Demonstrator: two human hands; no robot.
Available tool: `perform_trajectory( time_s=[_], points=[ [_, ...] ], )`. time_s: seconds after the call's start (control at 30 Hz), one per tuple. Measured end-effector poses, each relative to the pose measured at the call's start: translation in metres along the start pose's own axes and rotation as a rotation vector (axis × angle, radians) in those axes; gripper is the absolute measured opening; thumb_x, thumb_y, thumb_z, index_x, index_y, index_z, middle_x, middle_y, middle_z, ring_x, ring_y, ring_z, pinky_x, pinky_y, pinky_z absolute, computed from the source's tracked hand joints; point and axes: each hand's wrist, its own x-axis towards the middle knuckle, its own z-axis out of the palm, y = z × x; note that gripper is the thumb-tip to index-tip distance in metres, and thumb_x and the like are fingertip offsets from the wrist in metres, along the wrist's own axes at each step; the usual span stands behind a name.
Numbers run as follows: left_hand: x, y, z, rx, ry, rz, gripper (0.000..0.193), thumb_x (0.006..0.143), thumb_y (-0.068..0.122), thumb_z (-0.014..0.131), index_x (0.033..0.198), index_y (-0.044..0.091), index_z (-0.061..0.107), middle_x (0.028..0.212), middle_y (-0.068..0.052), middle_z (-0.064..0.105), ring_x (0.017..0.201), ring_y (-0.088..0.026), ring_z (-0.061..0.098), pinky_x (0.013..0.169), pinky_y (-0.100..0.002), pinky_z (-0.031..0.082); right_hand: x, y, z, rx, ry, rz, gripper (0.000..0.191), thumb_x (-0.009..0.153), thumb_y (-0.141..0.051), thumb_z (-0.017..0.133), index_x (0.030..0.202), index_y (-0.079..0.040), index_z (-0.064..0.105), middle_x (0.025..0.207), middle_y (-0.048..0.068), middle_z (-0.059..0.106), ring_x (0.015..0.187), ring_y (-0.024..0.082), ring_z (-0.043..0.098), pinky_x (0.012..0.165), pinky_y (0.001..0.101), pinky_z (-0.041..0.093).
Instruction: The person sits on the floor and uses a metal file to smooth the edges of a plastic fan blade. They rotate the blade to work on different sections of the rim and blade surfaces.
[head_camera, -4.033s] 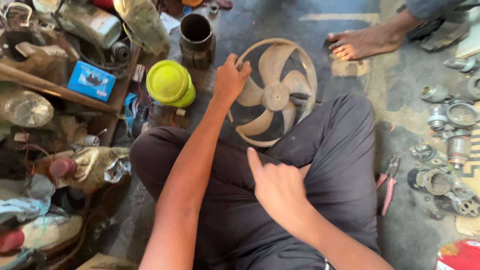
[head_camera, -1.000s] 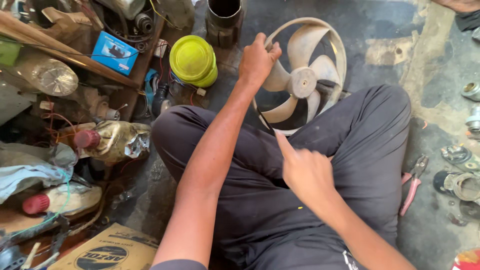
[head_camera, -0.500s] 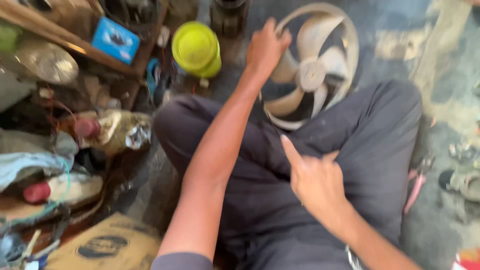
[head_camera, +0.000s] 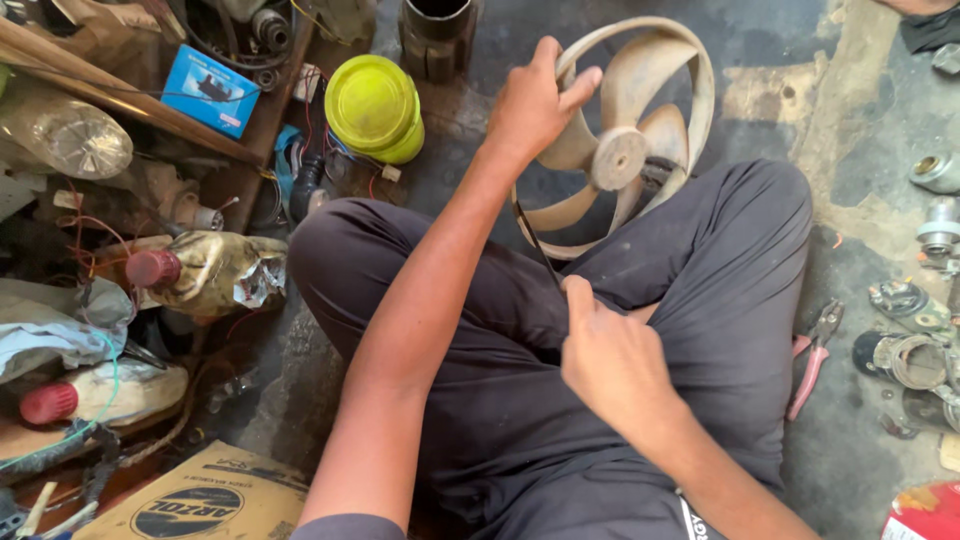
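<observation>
Beige plastic fan (head_camera: 620, 150) sits upper centre of frame, tilted against the knee of the dark trousers (head_camera: 700, 330). Left hand (head_camera: 535, 105) fingers curl over the fan's outer ring; right hand (head_camera: 610, 360), centre, is loosely clenched, pinching a thin black wire (head_camera: 535, 240) running up toward the fan. Yellow lid (head_camera: 372, 105) upper left, pink pliers (head_camera: 815, 355) right.

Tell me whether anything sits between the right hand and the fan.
Nothing solid blocks it. The right hand rests on the dark trousers of the crossed legs, short of the fan; only the trouser fabric lies between them. A thin dark cable runs from hand toward fan. The left hand already grips the fan's rim.
</observation>
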Motion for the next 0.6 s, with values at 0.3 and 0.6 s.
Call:
perform_trajectory(
  time_s=[0.3,0.6],
  points=[
    [-0.021,-0.005,-0.018,-0.167,0.006,0.099,0.078,0.071,0.037,0.093,0.134,0.014,0.054,0.110,-0.018,0.078,0.106,-0.038,0.074,0.089,-0.045,0.057,0.013,-0.002,0.005,-0.006,0.010,-0.042,0.058,0.082,-0.003,0.059,0.140,-0.008,0.056,0.066,0.018,0.069,0.057,0.041,0.067,0.056,0.0550,0.054],
    [-0.015,-0.015,-0.003,-0.097,0.104,0.060,0.083,0.074,0.035,0.092,0.142,0.010,0.051,0.119,-0.024,0.072,0.114,-0.044,0.068,0.095,-0.049,0.054,0.049,0.003,0.041,0.001,0.082,-0.038,0.054,0.086,-0.005,0.058,0.140,-0.010,0.060,0.066,0.022,0.067,0.058,0.043,0.065,0.057,0.0557,0.052]
  ],
)
